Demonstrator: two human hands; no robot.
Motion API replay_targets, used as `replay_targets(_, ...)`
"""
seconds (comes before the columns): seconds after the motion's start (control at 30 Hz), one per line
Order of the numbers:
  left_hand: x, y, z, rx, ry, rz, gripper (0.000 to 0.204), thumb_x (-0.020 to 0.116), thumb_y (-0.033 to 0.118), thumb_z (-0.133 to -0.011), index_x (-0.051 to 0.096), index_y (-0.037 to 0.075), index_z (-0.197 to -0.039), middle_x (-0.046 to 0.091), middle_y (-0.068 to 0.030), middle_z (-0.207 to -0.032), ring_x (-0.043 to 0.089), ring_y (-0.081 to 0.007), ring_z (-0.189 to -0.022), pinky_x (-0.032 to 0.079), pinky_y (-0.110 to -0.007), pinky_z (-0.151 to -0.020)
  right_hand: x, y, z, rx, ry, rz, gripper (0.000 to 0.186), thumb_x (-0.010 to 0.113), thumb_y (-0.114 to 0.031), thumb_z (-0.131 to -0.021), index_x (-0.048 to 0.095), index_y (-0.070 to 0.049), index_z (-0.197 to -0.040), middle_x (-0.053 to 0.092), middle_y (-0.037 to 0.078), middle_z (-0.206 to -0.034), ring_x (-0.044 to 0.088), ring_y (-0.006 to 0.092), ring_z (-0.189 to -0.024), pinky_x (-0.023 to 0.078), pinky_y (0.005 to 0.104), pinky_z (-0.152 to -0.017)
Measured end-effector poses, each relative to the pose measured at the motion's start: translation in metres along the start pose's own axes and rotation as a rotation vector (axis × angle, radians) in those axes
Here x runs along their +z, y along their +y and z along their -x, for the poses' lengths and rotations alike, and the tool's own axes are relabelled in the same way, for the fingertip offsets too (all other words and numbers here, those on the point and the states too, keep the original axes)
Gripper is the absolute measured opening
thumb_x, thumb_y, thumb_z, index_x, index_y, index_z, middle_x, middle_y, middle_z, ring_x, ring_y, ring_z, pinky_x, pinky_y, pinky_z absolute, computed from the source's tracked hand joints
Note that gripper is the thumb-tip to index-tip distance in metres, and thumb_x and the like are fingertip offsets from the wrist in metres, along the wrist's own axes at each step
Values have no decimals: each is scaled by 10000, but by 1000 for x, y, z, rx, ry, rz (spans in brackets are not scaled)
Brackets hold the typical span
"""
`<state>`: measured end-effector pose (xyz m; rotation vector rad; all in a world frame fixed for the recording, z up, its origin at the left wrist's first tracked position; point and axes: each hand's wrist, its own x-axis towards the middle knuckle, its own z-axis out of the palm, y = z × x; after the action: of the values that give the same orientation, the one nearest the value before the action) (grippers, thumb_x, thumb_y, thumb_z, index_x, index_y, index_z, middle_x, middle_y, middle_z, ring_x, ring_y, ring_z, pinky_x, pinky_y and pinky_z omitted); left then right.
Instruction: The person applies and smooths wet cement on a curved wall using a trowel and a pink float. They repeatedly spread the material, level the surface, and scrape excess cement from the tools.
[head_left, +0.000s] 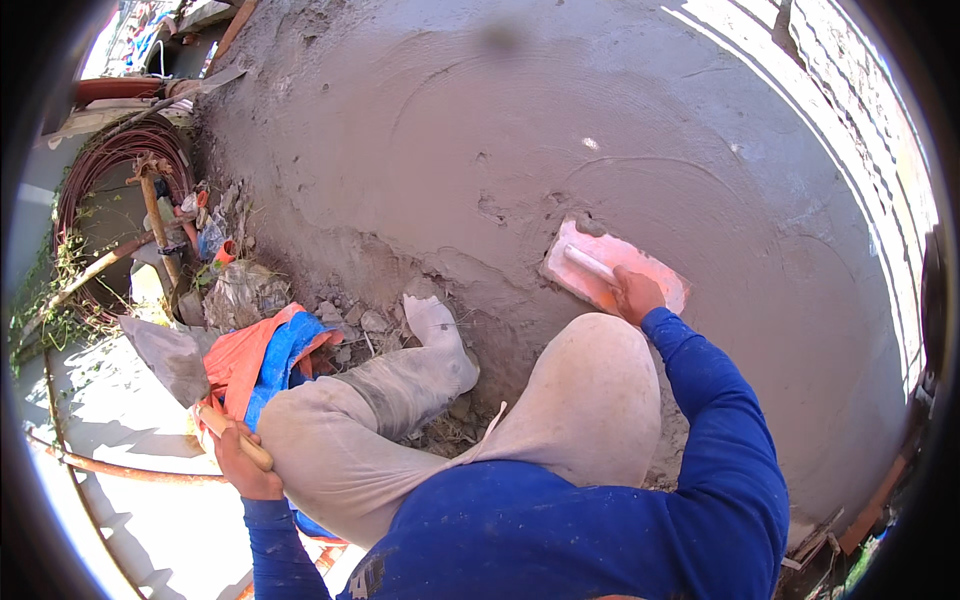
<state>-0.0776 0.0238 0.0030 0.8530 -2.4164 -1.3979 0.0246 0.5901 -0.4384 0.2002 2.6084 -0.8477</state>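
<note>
The right hand (636, 294) is clenching the pale handle of a flat, rectangular pink float (612, 268), which is lying face down on the wet grey cement surface (620, 120) just ahead of the person's bent knee. The left hand (244, 462) is gripping the wooden handle of a pointed steel trowel (168, 357), whose grey-coated blade is angling up and away to the left, clear of the cement. The cement is showing smooth, curved sweep marks, with a few rough dents near the float. An orange and blue tarp (262, 362) is lying crumpled beside the left leg, next to rubble and a coil of rusty wire (105, 165).
</note>
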Motion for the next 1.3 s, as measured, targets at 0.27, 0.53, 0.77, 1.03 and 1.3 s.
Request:
replay_targets(0.27, -18, -7, 6, -61, 30, 39, 112, 563, 223, -1024, 579, 117, -1055, 508, 13, -829, 458, -96, -755, 404, -269, -723, -13, -77, -119, -117, -69, 52, 306, 649, -273, -971, 586, -94, -1211, 743, 236, -942, 727, 450, -913, 562, 572, -800)
replay_targets(0.53, -31, -12, 31, -161, 132, 107, 157, 579, 240, -1036, 599, 99, -1101, 531, 8, -854, 472, -96, -770, 414, -269, -731, -16, -50, -52, -164, -386, 194, 296, 643, -277, -970, 573, -102, -1199, 749, 225, -975, 724, 449, -956, 552, 564, -834)
replay_targets(0.77, -37, -14, 60, -138, 157, 137, 208, 586, 235, -1042, 609, 70, -1166, 532, 19, -850, 481, -89, -776, 419, -260, -735, -34, -1, -47, 346, 199, -46, 270, 637, -308, -1002, 564, -79, -1124, 723, 309, -969, 692, 531, -940, 522, 632, -824)
replay_targets(1.03, -38, -16, 59, -129, 164, 101, 116, 576, 226, -1023, 583, 111, -1034, 524, -1, -859, 477, -113, -778, 417, -285, -747, -33, -31, -120, 130, 193, -153, 316, 637, -312, -992, 580, -69, -1186, 729, 293, -983, 696, 518, -948, 534, 609, -839)
replay_targets(1.3, -39, -19, 50, -27, 87, 86, 221, 607, 233, -1023, 603, 61, -1162, 525, 6, -840, 485, -100, -773, 416, -264, -738, -13, -76, -100, -262, -225, 165, 337, 619, -267, -988, 594, -91, -1274, 751, 233, -1015, 729, 438, -963, 562, 548, -851)
